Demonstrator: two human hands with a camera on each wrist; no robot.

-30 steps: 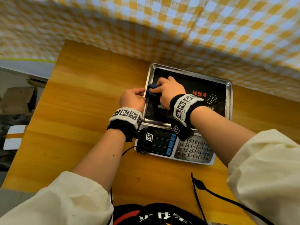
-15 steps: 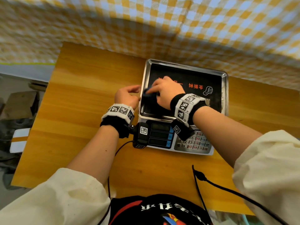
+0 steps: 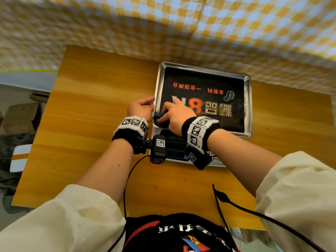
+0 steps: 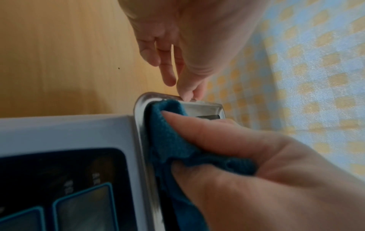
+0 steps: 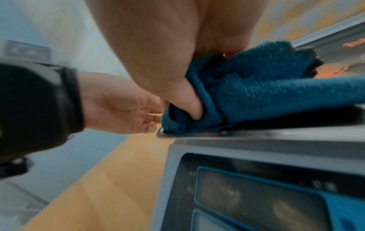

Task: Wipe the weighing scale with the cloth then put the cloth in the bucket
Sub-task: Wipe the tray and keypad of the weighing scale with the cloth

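Note:
The weighing scale [image 3: 248, 106] stands on the wooden table, a steel pan with a black printed sheet on top and its display [image 5: 247, 195] facing me. My right hand [image 3: 164, 113] grips a bunched blue cloth [image 3: 159, 118] and presses it into the pan's near-left corner. In the right wrist view the thumb [image 5: 189, 106] digs into the cloth [image 5: 266, 96]. In the left wrist view the cloth [image 4: 171, 137] lies against the pan's rim. My left hand [image 3: 150, 106] touches the pan's left rim with its fingertips [image 4: 187, 92]. No bucket is in view.
The wooden table [image 3: 91, 124] runs wide to the left of the scale. A yellow checked cloth [image 3: 200, 33] hangs behind the table. Black cables [image 3: 223, 199] trail over the near edge. Boxes and clutter [image 3: 20, 117] sit on the floor at the left.
My right hand has drawn the cloth back along the pan's left side to its near-left corner. My left hand has stayed on the left rim.

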